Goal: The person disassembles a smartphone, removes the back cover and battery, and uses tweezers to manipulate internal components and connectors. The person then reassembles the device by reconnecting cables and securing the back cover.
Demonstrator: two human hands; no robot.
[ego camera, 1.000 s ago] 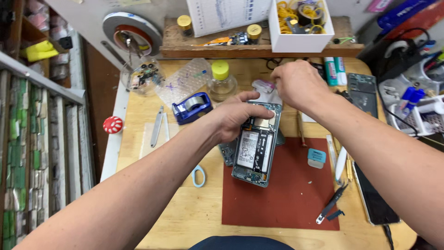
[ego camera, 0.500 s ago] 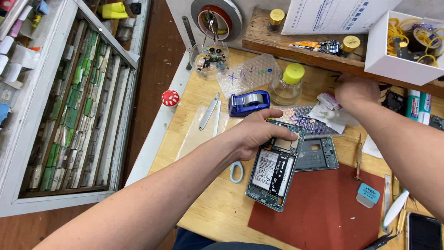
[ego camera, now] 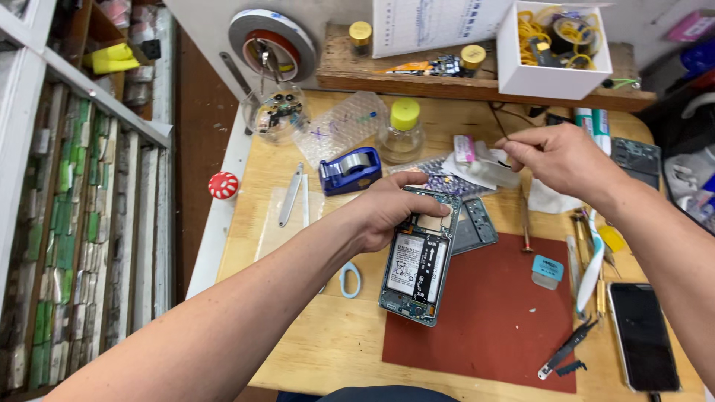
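right hand (ego camera: pixel 562 160) has lifted, pinching something too small to tell; left hand (ego camera: pixel 391 208) grips glossy rectangular opened phone (ego camera: pixel 418 257).

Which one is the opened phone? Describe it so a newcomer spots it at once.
Start at the wooden workbench and find the dark red mat near its front edge. The opened phone lies across the mat's left edge, gripped at its top by the left hand. Unlike the intact black phone at the right, its battery and inner parts show.
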